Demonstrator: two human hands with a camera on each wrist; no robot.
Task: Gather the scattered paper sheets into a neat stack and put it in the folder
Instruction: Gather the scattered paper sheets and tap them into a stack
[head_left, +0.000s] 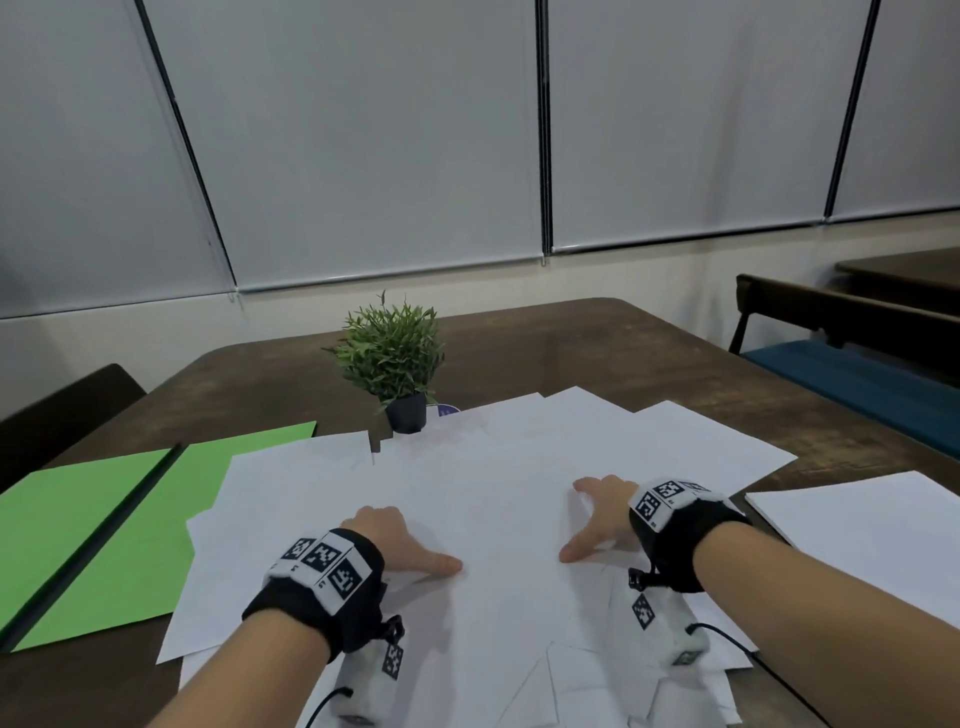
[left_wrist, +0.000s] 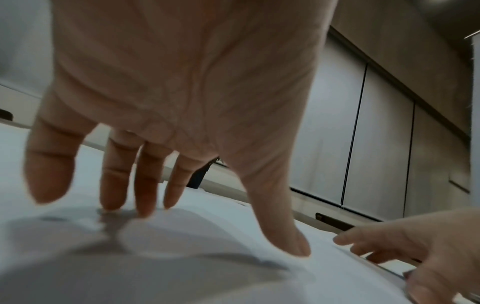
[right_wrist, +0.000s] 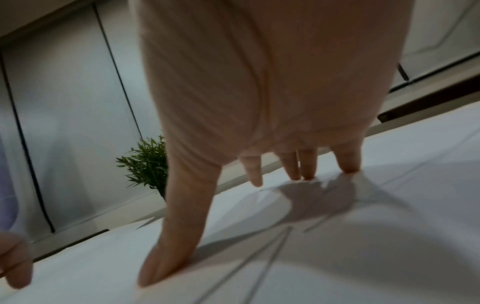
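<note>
Several white paper sheets lie overlapping and askew across the middle of the wooden table. My left hand rests on them near the front, fingers spread and fingertips touching the paper. My right hand rests on the same spread further right, its straight fingers pressing on the paper. Neither hand holds anything. An open green folder lies flat at the left, its right part partly covered by sheets.
A small potted plant stands behind the sheets at the middle of the table. A separate white stack lies at the right edge. Chairs stand at the left and the right. Bare wood shows at the back.
</note>
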